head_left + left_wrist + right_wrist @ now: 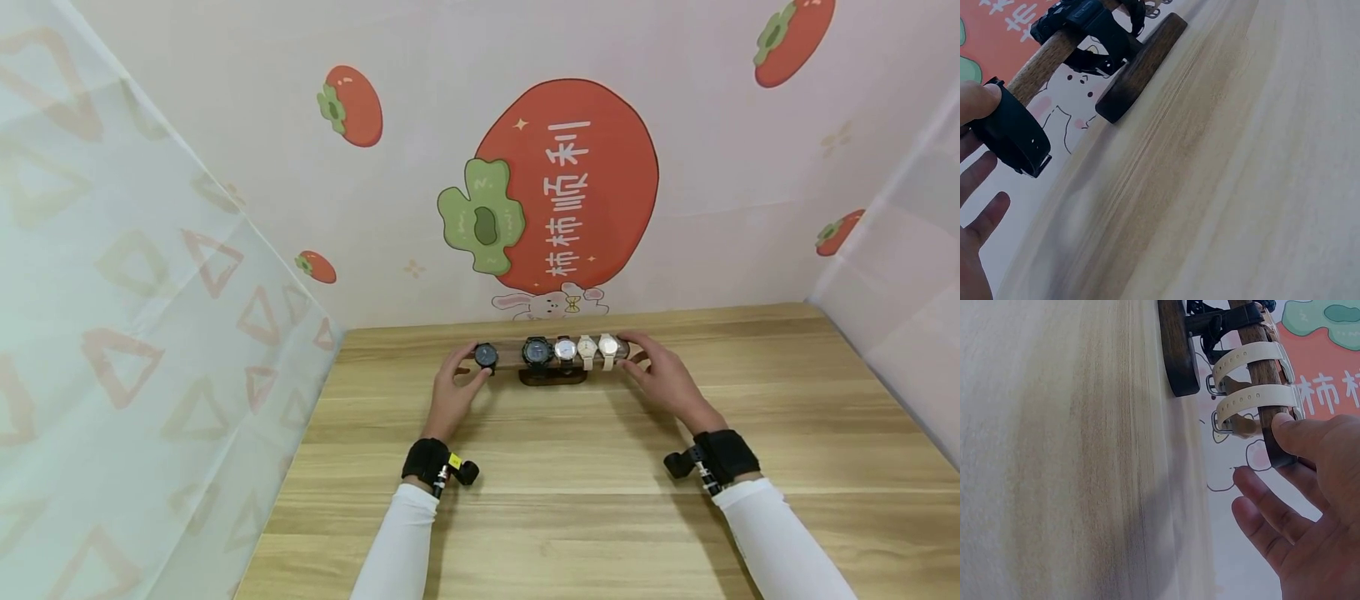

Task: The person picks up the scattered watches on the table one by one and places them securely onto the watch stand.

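A wooden watch stand (510,353) holds a row of watches along its raised bar. At the bar's left end my left hand (452,396) pinches a black watch (486,356) between thumb and fingers; its closed strap loops round the bar in the left wrist view. My right hand (666,379) grips the bar's dark right end (1280,453) with thumb and forefinger, other fingers spread below. Between the hands hang a bulky black watch (537,352), a white-faced watch with a dark strap (565,349) and two cream-strapped watches (597,348), nearest my right hand.
The stand's dark foot (552,378) rests on a wood-grain table (562,500), near its back edge. Behind rises a backdrop (420,292) printed with persimmons and a rabbit. Patterned sheeting (150,292) borders the left side. Each wrist wears a black band with a small camera.
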A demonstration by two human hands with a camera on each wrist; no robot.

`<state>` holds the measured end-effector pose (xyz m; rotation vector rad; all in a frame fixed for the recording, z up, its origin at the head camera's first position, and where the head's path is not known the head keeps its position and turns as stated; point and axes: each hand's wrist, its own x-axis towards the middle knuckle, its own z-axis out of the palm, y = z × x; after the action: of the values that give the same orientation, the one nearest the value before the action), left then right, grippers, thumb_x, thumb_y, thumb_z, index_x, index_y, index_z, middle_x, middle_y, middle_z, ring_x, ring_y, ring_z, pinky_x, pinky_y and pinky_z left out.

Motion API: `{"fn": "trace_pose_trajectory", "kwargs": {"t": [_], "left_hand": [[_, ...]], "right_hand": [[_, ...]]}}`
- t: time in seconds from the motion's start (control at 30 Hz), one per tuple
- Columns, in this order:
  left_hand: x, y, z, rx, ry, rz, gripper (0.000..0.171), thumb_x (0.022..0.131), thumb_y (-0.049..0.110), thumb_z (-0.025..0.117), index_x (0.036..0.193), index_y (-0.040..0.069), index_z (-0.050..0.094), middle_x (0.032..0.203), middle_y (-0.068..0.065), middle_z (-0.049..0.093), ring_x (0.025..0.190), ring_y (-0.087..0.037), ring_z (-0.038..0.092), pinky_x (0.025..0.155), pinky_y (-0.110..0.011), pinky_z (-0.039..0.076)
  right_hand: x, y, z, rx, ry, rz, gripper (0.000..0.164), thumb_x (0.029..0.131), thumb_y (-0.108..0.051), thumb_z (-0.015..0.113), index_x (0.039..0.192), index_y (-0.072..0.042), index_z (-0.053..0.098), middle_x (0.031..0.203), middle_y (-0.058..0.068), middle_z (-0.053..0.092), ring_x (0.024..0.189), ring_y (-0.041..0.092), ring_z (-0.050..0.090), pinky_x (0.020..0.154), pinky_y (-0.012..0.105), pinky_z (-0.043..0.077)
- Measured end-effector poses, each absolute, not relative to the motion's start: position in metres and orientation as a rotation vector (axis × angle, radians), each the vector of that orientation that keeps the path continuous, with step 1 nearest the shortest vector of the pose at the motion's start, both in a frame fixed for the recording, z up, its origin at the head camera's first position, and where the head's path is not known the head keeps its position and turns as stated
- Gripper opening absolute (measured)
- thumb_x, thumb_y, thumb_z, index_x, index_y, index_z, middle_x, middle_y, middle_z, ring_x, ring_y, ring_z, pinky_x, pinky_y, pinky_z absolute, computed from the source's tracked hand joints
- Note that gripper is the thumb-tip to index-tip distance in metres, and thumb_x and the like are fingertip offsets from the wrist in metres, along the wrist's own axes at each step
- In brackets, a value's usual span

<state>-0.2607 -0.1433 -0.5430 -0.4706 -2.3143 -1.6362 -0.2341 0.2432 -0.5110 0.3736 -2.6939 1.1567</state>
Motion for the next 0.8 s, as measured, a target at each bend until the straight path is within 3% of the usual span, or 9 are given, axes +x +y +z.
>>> {"fn": "trace_pose_trajectory", "kwargs": {"t": [0.33,0.6,0.8], "left_hand": [[-0.2615,-0.1388,-0.5437,-0.465,-2.324,-1.689,0.058,0.099,0.017,0.078,0.153,0.02,0.058,0.15,-0.007,0.062,0.141,-0.03,0.055,0.113,-0.059,0.049],[-0.2655,-0.136,-0.5428,-0.507,-2.343,-1.694,0.058,0.099,0.012,0.077,0.154,0.008,0.057,0.155,-0.011,0.058,0.144,-0.035,0.053,0.114,-0.061,0.05],[-0.2684,-0.135,-0.5415,-0.515,-2.38,-1.669,0.057,0.1,0.013,0.077,0.154,0.015,0.057,0.157,-0.009,0.058,0.144,-0.033,0.054,0.113,-0.058,0.051]], "right_hand": [[-0.2351,0.2418,-0.5133,0.356,-2.683,1.163,0.051,0.106,-0.011,0.068,0.154,-0.005,0.052,0.144,0.023,0.062,0.11,0.041,0.072,0.076,0.036,0.058],[-0.2354,0.2421,-0.5142,0.354,-2.696,1.168,0.052,0.106,-0.011,0.067,0.155,-0.007,0.051,0.147,0.024,0.06,0.111,0.041,0.072,0.077,0.037,0.058],[-0.2348,0.2423,-0.514,0.353,-2.704,1.179,0.052,0.106,-0.01,0.067,0.156,-0.008,0.05,0.147,0.023,0.06,0.111,0.041,0.072,0.076,0.038,0.057]]}}
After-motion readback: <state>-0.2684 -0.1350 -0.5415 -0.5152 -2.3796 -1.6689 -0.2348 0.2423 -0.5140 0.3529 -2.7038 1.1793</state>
